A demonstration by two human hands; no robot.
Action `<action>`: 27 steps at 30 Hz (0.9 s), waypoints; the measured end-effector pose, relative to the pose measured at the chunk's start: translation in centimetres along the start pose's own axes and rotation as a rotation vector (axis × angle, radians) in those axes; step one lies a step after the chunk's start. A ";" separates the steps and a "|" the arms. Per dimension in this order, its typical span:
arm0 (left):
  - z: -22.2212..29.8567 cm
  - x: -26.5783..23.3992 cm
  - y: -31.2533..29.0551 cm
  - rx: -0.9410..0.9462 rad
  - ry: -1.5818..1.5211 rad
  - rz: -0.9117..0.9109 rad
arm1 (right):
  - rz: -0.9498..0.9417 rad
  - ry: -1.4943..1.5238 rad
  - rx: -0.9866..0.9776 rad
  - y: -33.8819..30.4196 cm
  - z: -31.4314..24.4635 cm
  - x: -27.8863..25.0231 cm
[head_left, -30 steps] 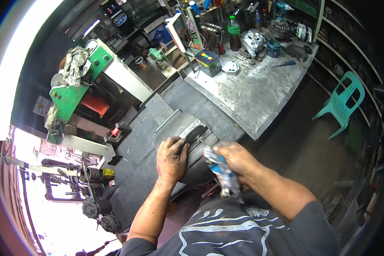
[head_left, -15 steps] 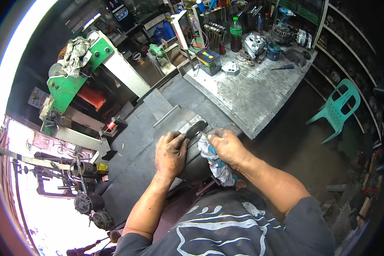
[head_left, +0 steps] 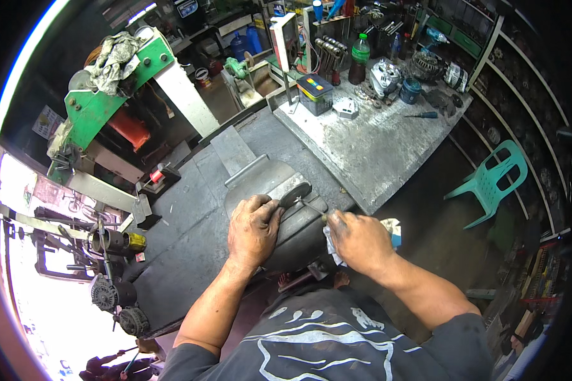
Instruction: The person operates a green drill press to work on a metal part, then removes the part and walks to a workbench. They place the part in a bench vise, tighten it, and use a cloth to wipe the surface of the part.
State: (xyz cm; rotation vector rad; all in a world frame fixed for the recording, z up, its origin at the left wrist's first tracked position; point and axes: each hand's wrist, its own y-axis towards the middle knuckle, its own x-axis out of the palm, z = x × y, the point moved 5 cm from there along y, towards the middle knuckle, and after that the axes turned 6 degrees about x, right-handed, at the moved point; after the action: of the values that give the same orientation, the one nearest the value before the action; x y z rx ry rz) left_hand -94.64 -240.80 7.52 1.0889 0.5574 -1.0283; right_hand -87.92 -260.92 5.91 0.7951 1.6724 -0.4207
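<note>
My left hand (head_left: 254, 230) is closed with its fingertips on the edge of a dark round metal disc (head_left: 293, 193), tilted up over a bench vise (head_left: 254, 181). To the right, my right hand (head_left: 361, 241) is closed around a thin metal rod (head_left: 314, 209), whose far end points toward the middle of the disc. A crumpled white and blue rag (head_left: 334, 249) is bunched in the same hand and sticks out on both sides. My fingers hide the near end of the rod. Part of the disc is covered by my left fingers.
Beyond the vise runs a dark workbench (head_left: 184, 222). A grey metal tabletop (head_left: 368, 152) carries a plastic box (head_left: 315, 95), a bottle (head_left: 359, 60), a screwdriver (head_left: 421, 115) and alternator parts (head_left: 385, 77). A green press frame (head_left: 95, 120) stands left, a green chair (head_left: 494, 184) right.
My right hand has moved right and slightly down, away from the disc, uncovering the rod. The rag has shifted with it. My left hand stays nearly in place at the disc.
</note>
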 end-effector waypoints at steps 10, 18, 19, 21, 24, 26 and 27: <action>0.0 -0.1 0.0 -0.023 0.011 -0.034 | -0.037 0.036 0.151 -0.5 -0.9 0.8; -0.3 0.0 0.0 0.008 -0.009 -0.020 | 0.036 0.075 0.227 -0.9 -2.0 0.3; -0.4 -0.1 0.0 0.023 -0.007 -0.007 | -0.075 0.022 0.280 -1.3 -1.9 0.7; -0.4 -0.2 0.1 0.040 -0.011 -0.005 | 0.213 0.023 0.171 -1.0 -2.8 -0.9; -0.6 -0.1 0.1 0.024 -0.034 -0.017 | 0.075 0.016 0.258 -0.8 -3.3 -0.1; -0.7 -0.1 0.1 0.030 -0.038 -0.016 | -0.014 0.085 0.354 -0.8 -3.3 0.5; -0.7 -0.2 0.0 0.033 -0.039 -0.019 | -0.023 0.031 0.280 -1.0 -3.8 0.5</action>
State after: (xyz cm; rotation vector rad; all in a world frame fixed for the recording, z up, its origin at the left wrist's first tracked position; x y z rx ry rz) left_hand -94.61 -240.05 7.36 1.0925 0.5222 -1.0767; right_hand -91.40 -258.98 6.32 0.9922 1.6738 -0.6719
